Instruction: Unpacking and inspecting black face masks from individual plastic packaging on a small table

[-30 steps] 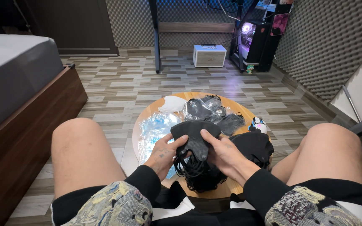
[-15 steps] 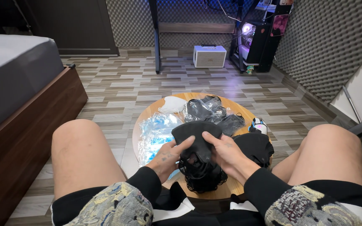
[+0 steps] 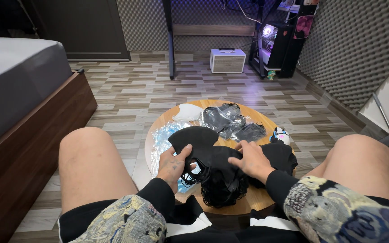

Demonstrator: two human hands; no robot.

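Right hand slid outward, flattening one black mask; left hand grips.

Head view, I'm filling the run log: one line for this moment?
left hand: holds black mask | right hand: flat on black mask pile | surface: round wooden table | nearby: bagged masks

Clear plastic sleeves holding dark masks lie bunched at the far side of the round wooden tabletop. Empty crinkled clear wrappers are heaped on its left part, just beside the left hand. No labels, signs or screens can be made out.
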